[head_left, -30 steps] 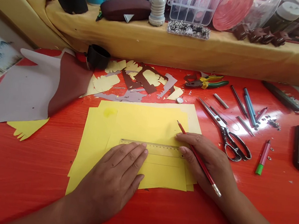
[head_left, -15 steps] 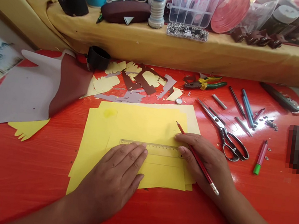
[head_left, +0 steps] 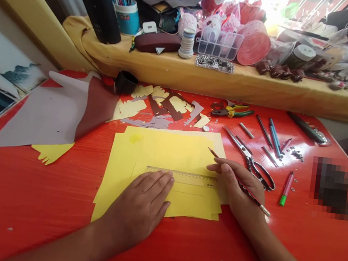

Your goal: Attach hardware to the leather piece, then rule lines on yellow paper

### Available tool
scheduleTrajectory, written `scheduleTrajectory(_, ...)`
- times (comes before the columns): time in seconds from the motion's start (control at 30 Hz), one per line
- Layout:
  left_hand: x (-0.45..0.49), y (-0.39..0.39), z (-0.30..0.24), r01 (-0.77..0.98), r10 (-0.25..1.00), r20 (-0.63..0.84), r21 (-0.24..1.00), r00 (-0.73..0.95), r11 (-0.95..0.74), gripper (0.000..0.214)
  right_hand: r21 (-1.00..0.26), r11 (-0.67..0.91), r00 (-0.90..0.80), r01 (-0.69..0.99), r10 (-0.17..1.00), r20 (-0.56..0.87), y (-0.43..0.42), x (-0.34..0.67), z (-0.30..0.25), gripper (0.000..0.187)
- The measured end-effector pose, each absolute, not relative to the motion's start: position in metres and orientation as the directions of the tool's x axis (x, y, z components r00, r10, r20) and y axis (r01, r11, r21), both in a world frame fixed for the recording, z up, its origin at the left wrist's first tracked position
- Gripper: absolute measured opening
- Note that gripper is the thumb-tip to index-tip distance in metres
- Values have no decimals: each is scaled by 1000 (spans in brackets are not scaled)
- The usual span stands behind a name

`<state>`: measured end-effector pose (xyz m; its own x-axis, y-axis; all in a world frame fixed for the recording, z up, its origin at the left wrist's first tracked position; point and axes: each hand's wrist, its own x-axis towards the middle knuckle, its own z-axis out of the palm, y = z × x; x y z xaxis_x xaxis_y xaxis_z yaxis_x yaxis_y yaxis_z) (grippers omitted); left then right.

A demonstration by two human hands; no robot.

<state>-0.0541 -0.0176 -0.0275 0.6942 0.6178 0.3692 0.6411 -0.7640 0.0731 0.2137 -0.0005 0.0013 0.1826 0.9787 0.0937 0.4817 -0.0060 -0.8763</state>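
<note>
A clear plastic ruler (head_left: 192, 178) lies across a stack of yellow paper sheets (head_left: 175, 147), above a thin drawn line. My left hand (head_left: 143, 204) rests flat on the ruler's left part and the paper, fingers stretched out close together. In my right hand (head_left: 242, 188) is a red-and-black pencil (head_left: 250, 193), held between thumb and fingers with its tip pointing up and left over the paper. The right hand hovers by the ruler's right end, and part of the pencil's shaft is hidden by the thumb. Scissors (head_left: 247, 151) lie just beyond that hand.
Paper scraps (head_left: 167, 104), pliers (head_left: 232, 112), pens (head_left: 275, 138) and a pink marker (head_left: 287, 187) lie on the red table (head_left: 43, 199). Grey-and-brown sheet material (head_left: 50, 112) covers the left side. A cloth-covered ledge (head_left: 168, 73) at the back carries a thread spool (head_left: 186, 44) and boxes.
The camera view has tilted upward, showing more of the ledge. My right thumb has lifted away from the ruler's end, and the pencil lies flatter in the hand. My left hand stays on the ruler.
</note>
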Motion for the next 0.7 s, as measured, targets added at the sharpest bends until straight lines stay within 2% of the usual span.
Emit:
scheduleTrajectory(0.07, -54, -18, -28, 639, 615, 377, 73, 693, -766, 43, -891, -16, 148, 454, 987, 58, -1, 208, 8, 31)
scheduleTrajectory(0.2, -54, -17, -29, 641, 620, 390, 90, 681, -762, 42, -910, -6, -23, 415, 1000, -17, 0, 194, 21, 34)
scheduleTrajectory(0.33, -53, -18, -30, 644, 636, 380, 126, 671, -754, 43, -944, -62, -117, 323, 988, -105, 5, 180, 27, 30)
scheduleTrajectory(0.57, -54, -19, -33, 645, 640, 383, 135, 666, -752, 43, -968, -4, -88, 252, 996, -27, 18, 162, 16, 29)
scheduleTrajectory(0.7, -55, -20, -33, 648, 646, 371, 138, 667, -749, 44, -959, 25, 27, 284, 999, 34, 19, 162, 9, 30)
